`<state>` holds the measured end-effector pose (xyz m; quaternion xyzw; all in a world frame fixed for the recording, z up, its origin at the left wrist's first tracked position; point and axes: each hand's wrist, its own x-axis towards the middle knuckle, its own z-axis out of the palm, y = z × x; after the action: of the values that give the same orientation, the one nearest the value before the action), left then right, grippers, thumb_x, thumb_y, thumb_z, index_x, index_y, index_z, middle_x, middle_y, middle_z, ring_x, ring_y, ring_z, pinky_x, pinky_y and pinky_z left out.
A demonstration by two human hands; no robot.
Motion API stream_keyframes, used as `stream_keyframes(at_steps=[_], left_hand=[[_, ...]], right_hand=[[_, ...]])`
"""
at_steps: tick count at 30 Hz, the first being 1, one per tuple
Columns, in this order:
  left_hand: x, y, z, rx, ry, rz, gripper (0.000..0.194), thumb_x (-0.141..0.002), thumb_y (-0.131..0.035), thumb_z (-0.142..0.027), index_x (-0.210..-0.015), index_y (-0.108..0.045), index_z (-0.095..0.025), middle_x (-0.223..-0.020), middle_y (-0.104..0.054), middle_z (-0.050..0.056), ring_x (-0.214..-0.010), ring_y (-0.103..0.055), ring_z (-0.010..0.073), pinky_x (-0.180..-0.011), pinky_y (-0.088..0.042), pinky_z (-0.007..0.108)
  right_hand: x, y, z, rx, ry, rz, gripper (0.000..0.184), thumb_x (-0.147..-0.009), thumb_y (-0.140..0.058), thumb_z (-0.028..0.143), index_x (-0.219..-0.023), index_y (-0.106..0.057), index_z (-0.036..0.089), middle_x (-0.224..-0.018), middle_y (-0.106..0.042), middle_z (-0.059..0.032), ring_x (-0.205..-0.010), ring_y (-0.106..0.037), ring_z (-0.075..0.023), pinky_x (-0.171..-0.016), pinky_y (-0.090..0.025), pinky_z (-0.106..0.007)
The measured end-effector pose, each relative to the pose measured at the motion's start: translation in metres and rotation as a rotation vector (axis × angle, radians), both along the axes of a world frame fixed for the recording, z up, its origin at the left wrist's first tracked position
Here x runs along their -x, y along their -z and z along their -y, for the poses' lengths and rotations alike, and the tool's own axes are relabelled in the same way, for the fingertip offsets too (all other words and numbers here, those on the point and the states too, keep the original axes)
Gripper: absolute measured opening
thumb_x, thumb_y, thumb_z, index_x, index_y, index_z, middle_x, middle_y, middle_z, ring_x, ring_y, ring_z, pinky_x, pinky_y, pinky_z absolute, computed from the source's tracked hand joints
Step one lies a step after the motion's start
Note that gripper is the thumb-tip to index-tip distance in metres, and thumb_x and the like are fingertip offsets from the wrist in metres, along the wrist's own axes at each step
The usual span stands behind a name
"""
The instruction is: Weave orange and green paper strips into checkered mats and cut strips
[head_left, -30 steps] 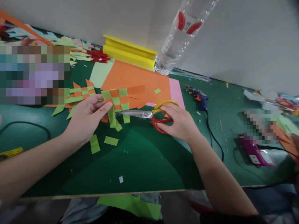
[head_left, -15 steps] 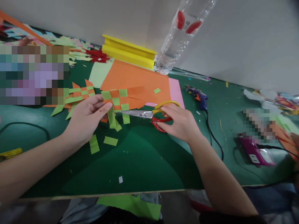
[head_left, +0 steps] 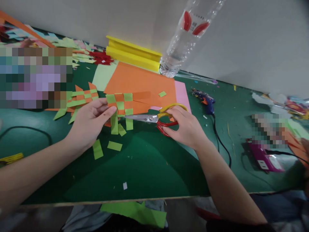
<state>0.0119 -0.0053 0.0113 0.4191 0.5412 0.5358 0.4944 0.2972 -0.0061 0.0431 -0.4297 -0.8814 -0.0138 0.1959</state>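
Observation:
My left hand (head_left: 96, 117) pinches the left edge of a woven paper piece (head_left: 120, 105), a checker of green and orange strips. Loose green strip ends hang from its lower side, and orange ends stick out to the right. In my right hand (head_left: 187, 125) are scissors (head_left: 147, 118) with one yellow and one red handle loop. Their blades point left and lie at the lower edge of the weave, by the green strips; the tips are partly hidden. Behind my left hand lies a second woven piece (head_left: 83, 96) of the same colours.
Orange sheets (head_left: 145, 80) lie behind the weave. A plastic bottle (head_left: 183, 42) and a folded yellow strip (head_left: 134, 56) stand by the wall. To the right are a glue gun (head_left: 205, 101) and a purple power socket (head_left: 264, 158). Green scraps (head_left: 114, 146) lie in front.
The scissors have closed slightly, their handle loops drawing together. The woven piece has shifted a little to the right, and its hanging green strips have swung slightly.

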Motion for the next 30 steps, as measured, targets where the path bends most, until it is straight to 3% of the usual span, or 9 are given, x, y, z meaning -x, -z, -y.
stream_keyframes(at_steps=[7, 14, 20, 30], left_hand=[[0.0003, 0.0022, -0.0001, 0.011, 0.010, 0.023, 0.028, -0.070, -0.078, -0.028, -0.094, -0.068, -0.019, -0.076, -0.066, -0.001, -0.075, -0.064, 0.0130, -0.062, -0.050, 0.020], [-0.0014, -0.0008, 0.0024, 0.029, 0.010, -0.017, 0.017, -0.074, -0.074, -0.025, -0.086, -0.064, -0.019, -0.068, -0.061, -0.003, -0.062, -0.059, 0.0098, -0.051, -0.045, 0.017], [-0.0028, -0.0003, 0.0016, 0.014, 0.054, 0.034, 0.019, -0.074, -0.075, -0.022, -0.089, -0.063, -0.019, -0.055, -0.053, -0.008, -0.045, -0.049, 0.0064, -0.046, -0.043, 0.016], [-0.0035, 0.0014, 0.0014, -0.032, 0.102, 0.039, 0.019, -0.075, -0.075, -0.023, -0.091, -0.065, -0.019, -0.056, -0.055, -0.007, -0.040, -0.051, 0.0076, -0.045, -0.045, 0.019]], right_hand=[[0.0000, 0.0012, 0.0002, -0.029, -0.015, 0.004, 0.029, -0.082, -0.064, 0.029, -0.108, -0.057, 0.018, -0.105, -0.069, -0.0126, -0.099, -0.066, -0.0281, -0.077, -0.056, -0.041], [0.0001, 0.0018, 0.0002, 0.000, -0.005, 0.003, 0.031, -0.082, -0.064, 0.029, -0.110, -0.057, 0.018, -0.108, -0.068, -0.0129, -0.100, -0.065, -0.0283, -0.078, -0.056, -0.042], [0.0013, 0.0023, 0.0006, 0.009, -0.012, -0.005, 0.031, -0.082, -0.064, 0.030, -0.109, -0.057, 0.017, -0.108, -0.068, -0.0139, -0.102, -0.065, -0.0286, -0.078, -0.057, -0.042], [-0.0021, 0.0054, -0.0005, -0.101, -0.045, 0.014, 0.030, -0.085, -0.063, 0.029, -0.112, -0.062, 0.017, -0.106, -0.071, -0.0139, -0.096, -0.067, -0.0281, -0.076, -0.058, -0.043]])
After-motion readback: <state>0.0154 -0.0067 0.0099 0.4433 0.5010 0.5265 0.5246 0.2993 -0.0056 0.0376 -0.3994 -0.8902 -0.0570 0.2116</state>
